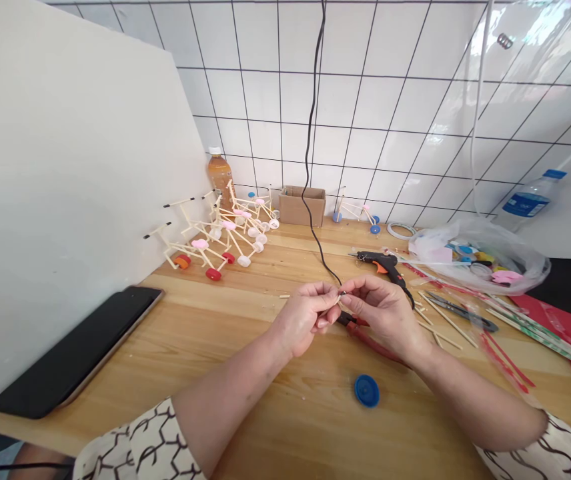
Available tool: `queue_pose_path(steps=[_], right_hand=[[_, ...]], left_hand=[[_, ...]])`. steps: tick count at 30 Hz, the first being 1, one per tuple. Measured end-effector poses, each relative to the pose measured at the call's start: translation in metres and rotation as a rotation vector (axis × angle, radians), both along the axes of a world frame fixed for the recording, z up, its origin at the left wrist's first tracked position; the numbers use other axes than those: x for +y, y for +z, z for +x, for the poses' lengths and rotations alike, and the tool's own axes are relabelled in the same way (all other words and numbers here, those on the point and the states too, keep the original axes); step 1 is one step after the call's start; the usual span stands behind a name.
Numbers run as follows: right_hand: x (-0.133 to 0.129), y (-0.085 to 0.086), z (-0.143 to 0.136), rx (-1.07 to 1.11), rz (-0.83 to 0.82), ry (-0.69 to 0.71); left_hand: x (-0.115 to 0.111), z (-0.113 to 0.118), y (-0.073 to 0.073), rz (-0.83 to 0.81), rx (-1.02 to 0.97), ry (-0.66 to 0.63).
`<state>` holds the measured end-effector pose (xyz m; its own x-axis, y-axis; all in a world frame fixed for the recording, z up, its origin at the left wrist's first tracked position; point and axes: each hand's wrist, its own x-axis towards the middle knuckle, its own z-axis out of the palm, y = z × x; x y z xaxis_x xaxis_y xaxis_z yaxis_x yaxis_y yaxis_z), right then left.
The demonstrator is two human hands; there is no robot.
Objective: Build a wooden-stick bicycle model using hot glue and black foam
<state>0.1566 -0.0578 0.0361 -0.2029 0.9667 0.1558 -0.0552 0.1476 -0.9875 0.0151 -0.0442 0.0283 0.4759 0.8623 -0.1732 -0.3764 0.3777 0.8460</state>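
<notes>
Wooden tabletop (245, 373) below, tight pinch above

Well out from the back edge, with left hand (310, 312) and right hand (383, 310) closed, nearly tip to tip. Just under the right, red-handled pliers (373, 342); farther from the back edge, a blue cap (367, 391). Likely light and easily dropped, stiffness unclear, best pinched at the ends: a tiny dark piece (342, 293), gripped between both hands, at the very tips.
</notes>
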Motion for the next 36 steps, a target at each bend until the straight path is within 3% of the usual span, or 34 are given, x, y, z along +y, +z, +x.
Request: queue_pose_path(steps=[13,21,26,30,36], right_hand=[[-0.003,0.0,-0.002,-0.124,-0.062,-0.054],[-0.003,-0.001,-0.002,-0.136,-0.158,-0.083],[-0.001,-0.003,-0.001,-0.087,-0.21,-0.096],[0.003,0.001,0.0,-0.036,-0.281,-0.157],[0.011,-0.001,0.007,0.051,-0.272,-0.196]], left_hand=[[-0.005,0.007,-0.005,0.195,0.166,0.094],[-0.007,0.005,-0.006,0.462,0.416,0.121],[-0.008,0.006,-0.007,0.533,0.469,0.128],[-0.008,0.006,-0.006,0.451,0.403,0.086],[-0.003,0.004,-0.001,0.089,0.145,-0.033]])
